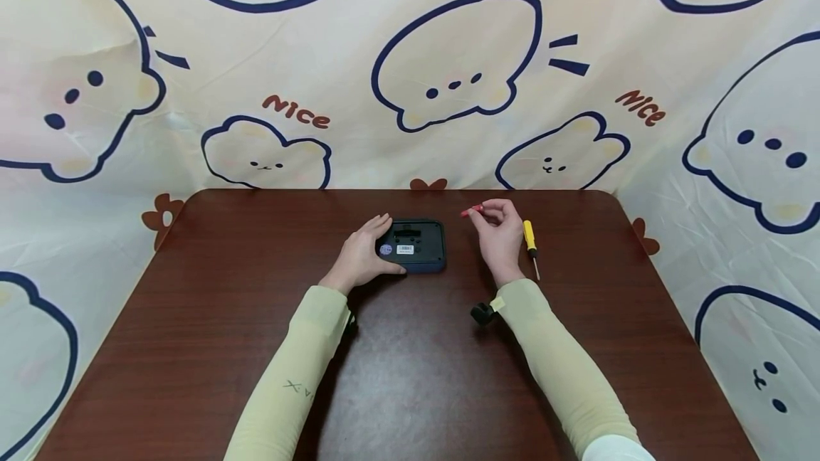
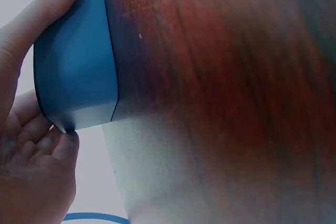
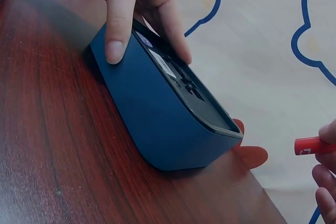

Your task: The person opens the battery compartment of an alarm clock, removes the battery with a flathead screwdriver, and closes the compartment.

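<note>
A blue box-shaped device (image 1: 428,244) lies on the table with its black underside up, bearing a white label, a round sticker and a dark battery slot (image 1: 408,234). My left hand (image 1: 361,255) grips its left end, with the thumb on the near blue wall (image 3: 142,103) and the fingers around the far side. To the right of the device, my right hand (image 1: 502,237) pinches a small red battery (image 3: 308,146) between thumb and fingers, apart from the device. In the left wrist view, the device's smooth blue side (image 2: 79,61) fills the upper left.
A screwdriver (image 1: 529,239) with a yellow and black handle lies just right of my right hand. The brown wooden table (image 1: 397,361) ends at a back edge close behind the device, where a cartoon-printed cloth (image 1: 346,55) hangs.
</note>
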{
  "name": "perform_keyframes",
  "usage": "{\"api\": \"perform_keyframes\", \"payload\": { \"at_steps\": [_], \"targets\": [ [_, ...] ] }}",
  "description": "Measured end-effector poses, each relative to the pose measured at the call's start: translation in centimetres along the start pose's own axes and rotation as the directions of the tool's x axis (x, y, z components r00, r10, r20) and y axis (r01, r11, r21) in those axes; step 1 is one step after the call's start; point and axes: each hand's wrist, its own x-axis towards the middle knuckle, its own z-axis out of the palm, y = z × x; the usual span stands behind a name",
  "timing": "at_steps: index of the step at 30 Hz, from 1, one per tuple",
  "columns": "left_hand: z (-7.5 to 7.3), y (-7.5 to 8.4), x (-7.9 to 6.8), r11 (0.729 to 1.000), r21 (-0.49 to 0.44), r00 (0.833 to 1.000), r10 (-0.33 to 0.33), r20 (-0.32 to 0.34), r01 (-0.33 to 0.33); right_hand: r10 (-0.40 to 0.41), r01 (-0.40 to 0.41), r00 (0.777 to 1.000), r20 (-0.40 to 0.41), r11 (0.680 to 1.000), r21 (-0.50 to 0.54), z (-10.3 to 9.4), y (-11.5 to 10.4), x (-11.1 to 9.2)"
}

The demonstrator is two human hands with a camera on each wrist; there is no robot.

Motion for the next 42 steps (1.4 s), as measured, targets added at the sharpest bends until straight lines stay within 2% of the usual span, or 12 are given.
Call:
{"api": "perform_keyframes", "payload": {
  "at_steps": [10, 18, 26, 33, 42],
  "targets": [
    [0.0, 0.1, 0.0, 1.0, -0.007, 1.0, -0.003, -0.002, 0.003, 0.021, -0.021, 0.999, -0.024, 1.0, 0.008, -0.7, 0.4, 0.3],
    [0.1, 0.0, 0.0, 1.0, -0.002, 1.0, -0.005, -0.005, 0.005, -0.021, 0.023, 0.998, -0.06, 0.999, 0.03, -1.5, 0.7, 0.5],
    [0.0, 0.0, 0.0, 1.0, -0.006, 1.0, -0.007, 0.0, 0.007, 0.004, -0.005, 0.998, -0.066, 1.0, -0.014, -2.5, 0.8, 0.5],
    [0.1, -0.1, 0.1, 1.0, -0.004, 1.0, -0.012, 0.005, 0.012, 0.032, -0.032, 0.997, -0.064, 0.999, -0.004, -2.9, 0.9, 0.4],
    [0.0, -0.1, 0.1, 1.0, -0.001, 1.0, -0.018, 0.013, 0.018, -0.002, 0.002, 0.996, -0.084, 1.0, 0.006, -3.5, 1.2, 0.8]
  ]
}}
